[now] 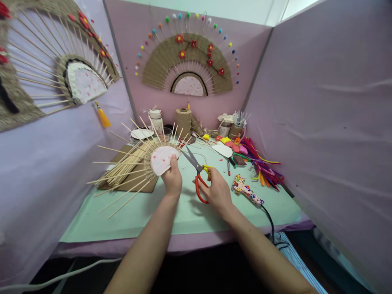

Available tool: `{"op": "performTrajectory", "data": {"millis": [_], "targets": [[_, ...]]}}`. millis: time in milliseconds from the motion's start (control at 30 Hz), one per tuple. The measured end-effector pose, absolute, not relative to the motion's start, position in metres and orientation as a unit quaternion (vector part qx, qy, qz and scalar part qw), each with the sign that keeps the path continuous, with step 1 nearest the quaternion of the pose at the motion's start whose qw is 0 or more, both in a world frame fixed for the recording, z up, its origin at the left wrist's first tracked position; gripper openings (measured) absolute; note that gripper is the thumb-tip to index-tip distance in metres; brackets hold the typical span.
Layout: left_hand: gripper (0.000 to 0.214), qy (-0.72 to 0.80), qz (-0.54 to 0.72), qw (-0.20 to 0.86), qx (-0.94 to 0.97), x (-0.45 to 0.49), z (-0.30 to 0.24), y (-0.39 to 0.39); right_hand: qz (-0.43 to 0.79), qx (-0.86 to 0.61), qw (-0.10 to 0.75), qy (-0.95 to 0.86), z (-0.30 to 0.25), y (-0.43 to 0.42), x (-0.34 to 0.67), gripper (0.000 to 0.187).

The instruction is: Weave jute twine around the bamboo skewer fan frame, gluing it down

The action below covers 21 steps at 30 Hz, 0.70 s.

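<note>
My left hand point(173, 178) grips a half-made fan point(162, 159) by its white, red-spotted half-round centre, thumb on the front face. Thin wooden sticks spread out from that centre, and tan cord is woven around their inner ends. In my right hand point(217, 191) is a pair of scissors point(193, 160) with one red and one yellow handle. Their blades are parted and point up and left, with the tips close to the fan's right edge. Whether they touch the cord there I cannot make out.
A bundle of sticks point(124, 167) lies on brown cardboard point(150, 187) at left. A twine spool point(183, 121) stands at the back. To the right are a patterned glue gun point(247, 191) with a black cable and colourful pipe cleaners point(266, 169). A finished fan point(153, 69) hangs behind.
</note>
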<state>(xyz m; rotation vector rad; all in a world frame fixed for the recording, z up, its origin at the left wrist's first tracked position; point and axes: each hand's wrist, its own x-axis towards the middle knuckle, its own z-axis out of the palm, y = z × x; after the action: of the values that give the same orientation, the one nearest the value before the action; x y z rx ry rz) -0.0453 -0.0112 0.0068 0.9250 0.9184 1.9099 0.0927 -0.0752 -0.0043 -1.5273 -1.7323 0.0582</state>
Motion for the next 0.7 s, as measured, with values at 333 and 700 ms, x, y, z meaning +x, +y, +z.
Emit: {"op": "performTrajectory", "data": {"millis": [333, 700], "targets": [[0.04, 0.439, 0.77, 0.246, 0.393, -0.04, 0.005, -0.019, -0.007, -0.626, 0.366, -0.688, -0.005, -0.076, 0.08, 0.04], [0.052, 0.495, 0.729, 0.185, 0.436, -0.039, 0.001, -0.02, 0.003, -0.655, 0.32, -0.685, 0.002, -0.082, 0.075, 0.028]]}}
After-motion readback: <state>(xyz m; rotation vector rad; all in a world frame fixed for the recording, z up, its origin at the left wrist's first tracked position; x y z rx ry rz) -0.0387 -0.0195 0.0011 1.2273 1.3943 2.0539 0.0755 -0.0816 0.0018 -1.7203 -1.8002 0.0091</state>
